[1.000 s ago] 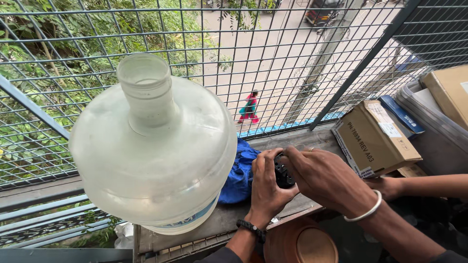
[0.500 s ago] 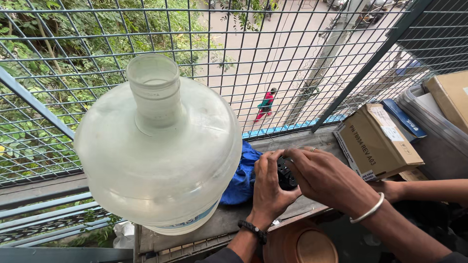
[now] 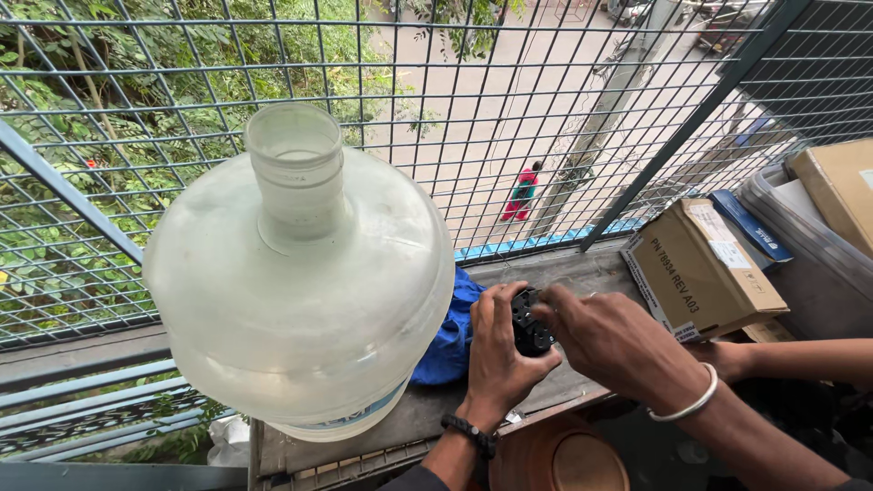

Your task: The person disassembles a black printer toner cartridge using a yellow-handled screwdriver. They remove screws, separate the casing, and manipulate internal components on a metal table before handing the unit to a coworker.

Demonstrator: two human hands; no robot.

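1. The small black knobbly plastic part (image 3: 530, 320) sits just above the grey ledge (image 3: 582, 273), held between both hands and right beside the big jug. Honestly can't make out what it is, too much of it is covered.
2. Left hand (image 3: 498, 350) is wrapped around its left side, thumb up along the edge, fingers closed on it from below. There's a black beaded band on that wrist.
3. Right hand (image 3: 614, 341) comes in from the right with fingertips pinched on the top of the part; a silver bangle (image 3: 684, 406) is on that wrist.
4. How far along: looks mid-fiddle to me. The part is gripped by both hands, not set down, and nothing visibly attached or taken off.
5. Around it: a huge clear plastic water jug (image 3: 300, 282) with open neck, a crumpled blue cloth (image 3: 450, 336) touching the jug, a brown cardboard box (image 3: 700, 268) to the right, and the metal wire grille (image 3: 436, 118) behind.
6. A third forearm (image 3: 800, 359) lies at the right, someone else's.
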